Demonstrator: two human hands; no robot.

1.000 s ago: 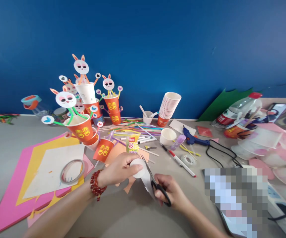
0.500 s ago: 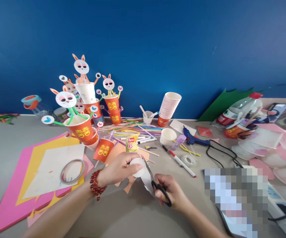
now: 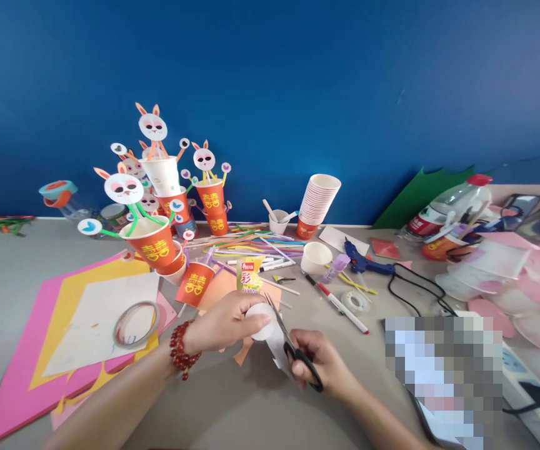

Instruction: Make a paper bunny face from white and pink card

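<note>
Evidently, in the head view, the white paper circle [image 3: 258, 322] was up above the grey bench [image 3: 251, 412], its face partly covered by the thumb. The grip of the left hand [image 3: 232, 319] was pinched on it. At its 4 o'clock, the grip of the right hand [image 3: 319, 356] was clamped round the handles of the scissors [image 3: 290, 347], whose 2 blade tips looked slightly parted.

The blades ran near the left thumb, so a slip or sudden twist of the circle might have nicked it. The loose white strip [image 3: 277, 350] at 5 o'clock could have sagged, bent the paper and pulled the cut off its curve. At 10 o'clock a tilted orange cup [image 3: 195, 282] leaned near the left hand; a careless wrist might have knocked it.

For writing, the yellow packet [image 3: 250, 275] at 12 o'clock read "RAINBOW" below larger characters, partly legible. Gold double-happiness characters marked the tilted cup, a larger orange cup [image 3: 152, 244] farther out at 10 o'clock and 2 stacked cups [image 3: 211, 206] at 11 o'clock. At 2 o'clock, the bottle [image 3: 427, 219] carried a red label, too small to read.
</note>
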